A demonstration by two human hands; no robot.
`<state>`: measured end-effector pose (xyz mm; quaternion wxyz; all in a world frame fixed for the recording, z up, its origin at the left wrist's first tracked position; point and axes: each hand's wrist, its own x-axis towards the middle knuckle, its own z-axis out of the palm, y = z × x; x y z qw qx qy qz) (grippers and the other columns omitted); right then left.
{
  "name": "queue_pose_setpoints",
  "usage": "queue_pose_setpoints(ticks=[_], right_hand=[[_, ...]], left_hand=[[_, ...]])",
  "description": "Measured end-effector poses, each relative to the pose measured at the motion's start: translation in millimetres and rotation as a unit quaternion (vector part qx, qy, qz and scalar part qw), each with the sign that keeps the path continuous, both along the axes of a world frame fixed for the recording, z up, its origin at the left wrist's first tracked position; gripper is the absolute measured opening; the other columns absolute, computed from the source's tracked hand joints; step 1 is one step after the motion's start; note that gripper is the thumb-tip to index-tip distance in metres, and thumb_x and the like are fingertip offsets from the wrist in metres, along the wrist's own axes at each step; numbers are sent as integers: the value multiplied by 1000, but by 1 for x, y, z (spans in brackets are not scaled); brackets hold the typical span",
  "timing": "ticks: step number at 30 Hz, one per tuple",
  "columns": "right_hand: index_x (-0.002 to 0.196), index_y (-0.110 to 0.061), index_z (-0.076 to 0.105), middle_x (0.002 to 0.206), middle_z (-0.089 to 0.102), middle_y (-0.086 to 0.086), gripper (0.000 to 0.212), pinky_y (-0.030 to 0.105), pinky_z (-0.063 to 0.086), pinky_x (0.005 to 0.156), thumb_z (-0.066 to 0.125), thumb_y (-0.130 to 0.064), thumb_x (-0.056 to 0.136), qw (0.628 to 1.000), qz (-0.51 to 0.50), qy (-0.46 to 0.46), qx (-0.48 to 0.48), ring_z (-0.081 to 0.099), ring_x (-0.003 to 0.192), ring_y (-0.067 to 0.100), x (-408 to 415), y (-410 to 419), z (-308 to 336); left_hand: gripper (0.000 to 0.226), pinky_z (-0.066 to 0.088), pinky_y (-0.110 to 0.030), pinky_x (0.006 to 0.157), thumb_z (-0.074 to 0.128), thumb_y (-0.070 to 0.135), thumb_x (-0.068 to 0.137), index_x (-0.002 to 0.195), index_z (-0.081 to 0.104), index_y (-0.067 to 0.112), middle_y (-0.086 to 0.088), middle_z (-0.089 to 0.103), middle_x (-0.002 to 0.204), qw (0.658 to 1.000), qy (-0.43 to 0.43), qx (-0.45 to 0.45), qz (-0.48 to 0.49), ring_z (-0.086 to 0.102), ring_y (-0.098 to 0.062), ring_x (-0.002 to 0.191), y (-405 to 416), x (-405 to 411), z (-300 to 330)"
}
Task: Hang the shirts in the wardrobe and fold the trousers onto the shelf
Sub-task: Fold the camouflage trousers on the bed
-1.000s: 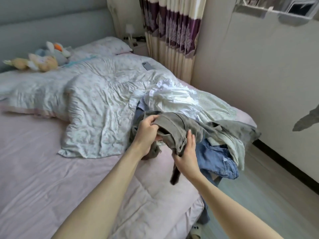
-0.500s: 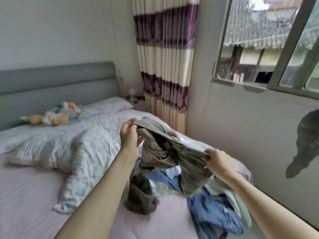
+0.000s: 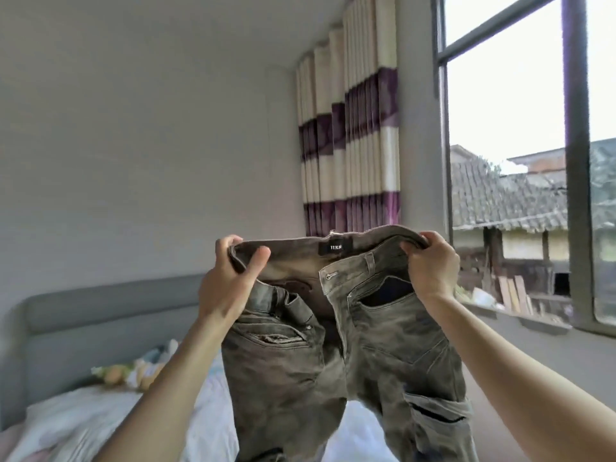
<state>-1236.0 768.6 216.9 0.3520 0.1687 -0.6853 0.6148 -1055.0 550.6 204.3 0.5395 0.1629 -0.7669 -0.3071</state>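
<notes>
Trousers [image 3: 350,355] of faded, olive-grey washed denim hang in the air above the bed [image 3: 83,418], waistband stretched flat between both hands. Left hand [image 3: 230,281] fingers pinch the left waistband edge; right hand [image 3: 431,265] fingers curl over the right edge. Both legs drop limp, creased, with a cargo pocket low right.
</notes>
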Motion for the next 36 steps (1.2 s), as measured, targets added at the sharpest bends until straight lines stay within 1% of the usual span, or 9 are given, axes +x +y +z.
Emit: queue_pose_setpoints(ticks=[4, 7, 11, 14, 18, 22, 29, 33, 36], right_hand=[[96, -17, 63, 76, 58, -4, 13, 32, 44, 69, 65, -24, 84, 996, 39, 31, -75, 53, 74, 19, 19, -24, 63], [95, -18, 60, 66, 50, -14, 12, 22, 33, 52, 64, -21, 84, 985, 75, 37, -152, 47, 59, 6, 32, -45, 92], [97, -15, 60, 71, 56, -7, 16, 21, 36, 54, 63, -24, 85, 987, 95, 36, -127, 49, 61, 9, 40, -64, 113], [95, -12, 59, 90, 66, 10, 24, 36, 46, 74, 65, -32, 83, 997, 64, 46, 29, 59, 87, 32, 38, -71, 114], [81, -11, 62, 78, 65, 4, 21, 33, 47, 72, 68, -31, 82, 978, 171, 119, 7, 62, 82, 28, 32, -82, 96], [76, -15, 63, 81, 69, 8, 17, 38, 54, 67, 70, -30, 81, 964, 239, 53, 105, 63, 71, 24, 27, -100, 72], [79, -14, 65, 85, 69, 14, 19, 29, 48, 73, 63, -32, 84, 960, 220, -61, 163, 61, 65, 27, 20, -128, 11], [78, -15, 63, 85, 69, 14, 18, 39, 54, 75, 63, -31, 85, 960, 233, -70, 137, 62, 64, 28, 17, -128, -16], [79, -15, 62, 83, 68, 10, 18, 41, 57, 65, 63, -32, 85, 958, 251, -44, 133, 63, 61, 25, 23, -129, -28]], left_hand=[[80, 43, -34, 73, 55, 79, 50, 113, 23, 40, 13, 59, 87, 996, -24, -77, 45, 60, -26, 84, -10, 27, 36], [96, 39, -27, 88, 85, 37, 61, 127, 15, 44, 14, 47, 115, 997, 0, -73, -34, 53, -15, 107, -25, 44, 53], [89, 36, -24, 88, 77, 19, 76, 142, 19, 34, 13, 42, 115, 996, 21, -85, 28, 45, -9, 103, -43, 65, 69], [33, 40, -27, 73, 70, 30, 81, 102, 60, 6, -1, 60, 88, 990, 74, -70, 98, 53, -16, 78, -48, 84, 82], [61, 47, -20, 53, 55, 69, 68, 74, 65, 10, 3, 70, 66, 985, 136, 98, -35, 66, -11, 61, -53, 122, 88], [94, 54, -30, 75, 58, 81, 46, 104, 62, 8, -9, 71, 97, 984, -18, 169, -61, 68, -20, 89, -62, 139, 66], [104, 20, -23, 103, 81, 27, 70, 145, 10, 38, -3, 21, 143, 979, -201, 3, 34, 21, -10, 134, -64, 126, -8], [50, 42, -37, 98, 68, 9, 81, 117, 44, 35, 7, -1, 150, 913, -338, -177, 146, 42, -22, 120, -61, 120, -50], [59, 31, -54, 106, 51, -9, 80, 121, 45, 33, 4, -15, 154, 822, -436, -268, 250, 9, -33, 140, -63, 109, -81]])
